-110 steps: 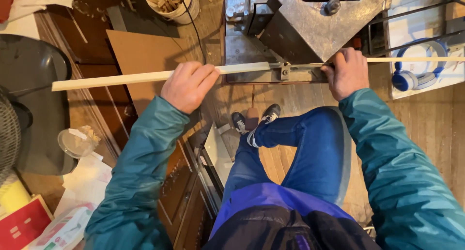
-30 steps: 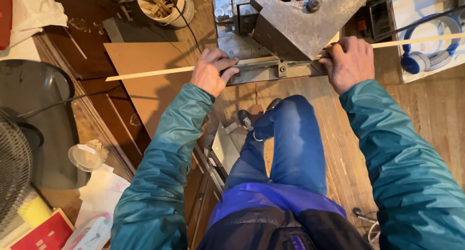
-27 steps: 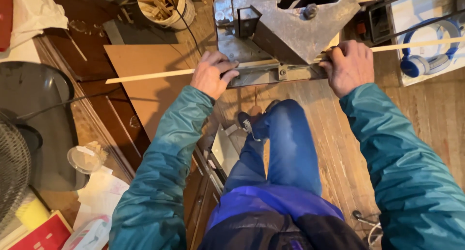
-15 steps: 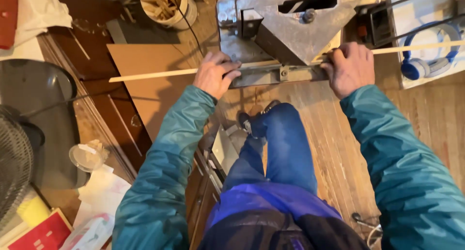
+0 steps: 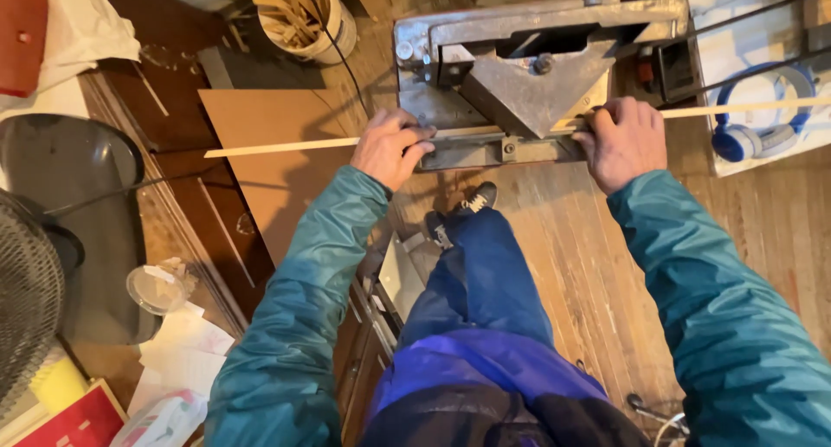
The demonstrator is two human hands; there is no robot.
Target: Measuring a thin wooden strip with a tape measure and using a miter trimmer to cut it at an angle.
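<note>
At 12 o'clock on the metal cutting machine (image 5: 519,83), left hand (image 5: 389,148) and right hand (image 5: 619,140) are closing fully around the thin wooden strip (image 5: 277,147), apparently steadying it level across the bed.

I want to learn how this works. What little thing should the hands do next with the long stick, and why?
Probably press the stick flat and steady against the metal cutting machine. The left hand and the right hand each hold it on either side of the triangular metal block, and a long free end sticks out to the left, which might wobble.
</note>
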